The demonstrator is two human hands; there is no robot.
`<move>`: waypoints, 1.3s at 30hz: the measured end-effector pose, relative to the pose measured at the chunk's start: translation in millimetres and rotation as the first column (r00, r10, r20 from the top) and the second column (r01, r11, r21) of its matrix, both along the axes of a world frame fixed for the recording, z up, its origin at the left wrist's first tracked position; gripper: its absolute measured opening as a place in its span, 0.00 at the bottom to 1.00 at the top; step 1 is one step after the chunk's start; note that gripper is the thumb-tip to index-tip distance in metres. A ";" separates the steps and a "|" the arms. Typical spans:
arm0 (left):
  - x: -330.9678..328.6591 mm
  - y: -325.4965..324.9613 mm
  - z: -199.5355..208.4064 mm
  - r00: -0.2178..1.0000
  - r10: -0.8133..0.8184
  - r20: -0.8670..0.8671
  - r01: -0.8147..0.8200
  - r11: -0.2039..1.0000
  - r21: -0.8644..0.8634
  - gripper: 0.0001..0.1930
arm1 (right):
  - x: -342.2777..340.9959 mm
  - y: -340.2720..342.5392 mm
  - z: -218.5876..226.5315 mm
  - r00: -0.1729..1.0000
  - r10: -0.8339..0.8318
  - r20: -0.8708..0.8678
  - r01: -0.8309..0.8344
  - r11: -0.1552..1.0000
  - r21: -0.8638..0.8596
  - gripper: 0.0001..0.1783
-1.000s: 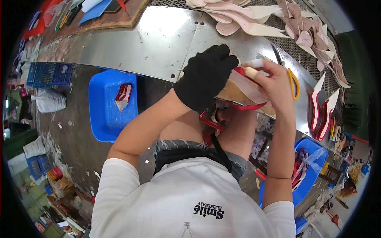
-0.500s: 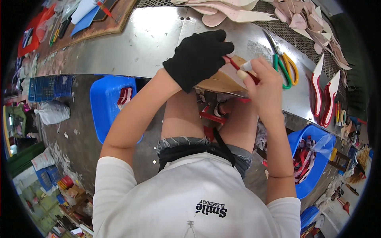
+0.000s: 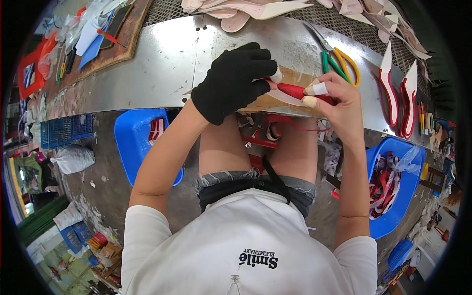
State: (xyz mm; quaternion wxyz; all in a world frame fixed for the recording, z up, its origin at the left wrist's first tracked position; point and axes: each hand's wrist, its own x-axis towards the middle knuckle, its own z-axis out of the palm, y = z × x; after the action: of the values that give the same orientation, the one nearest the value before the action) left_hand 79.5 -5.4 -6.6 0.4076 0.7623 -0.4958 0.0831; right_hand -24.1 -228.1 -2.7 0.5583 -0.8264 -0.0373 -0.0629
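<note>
My left hand [image 3: 236,82], in a black fingerless glove, is closed, its bare fingertips pinching one end of a red strip [image 3: 292,90]. My right hand [image 3: 341,101], bare with white and beige tape on its fingers, grips the strip's other side between thumb and fingers. The strip is stretched between the two hands and runs along a pale piece [image 3: 286,100], which my left hand partly covers. A thin red tail [image 3: 290,121] hangs below the bench edge. Beneath the hands lies a tan board [image 3: 294,77].
Scissors [image 3: 339,64] with green and yellow handles lie beyond my right hand. Red-edged white pieces [image 3: 387,93] rest farther right. Pale cut pieces [image 3: 255,10] sit on mesh at the back. Blue tubs stand on the floor left [image 3: 129,152] and right [image 3: 404,196].
My right hand has moved slightly right and down. More of the red strip now shows between the hands, and its tail hangs in view. The whole view has shifted a little.
</note>
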 end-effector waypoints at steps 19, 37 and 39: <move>-33.0 -13.7 45.1 0.996 -0.010 0.090 -0.054 0.734 0.677 0.16 | -4.0 32.9 37.7 0.905 0.322 0.277 -0.098 0.792 -0.603 0.09; -86.0 23.8 45.2 0.258 -0.149 -0.954 -0.394 0.886 -0.245 0.18 | -41.7 33.5 39.1 0.989 -0.037 -0.145 0.127 0.720 0.682 0.06; -89.4 10.4 40.9 0.248 -0.165 -0.955 -0.513 0.814 -0.273 0.19 | -44.7 51.3 33.7 0.983 -0.090 -0.160 0.177 0.693 0.698 0.06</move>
State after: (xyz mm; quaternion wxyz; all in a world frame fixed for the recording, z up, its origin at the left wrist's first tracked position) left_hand -9.9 4.9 34.3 0.8039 0.5565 -0.0073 -0.2098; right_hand -68.8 -176.9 31.0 0.8282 -0.5505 0.0818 -0.0658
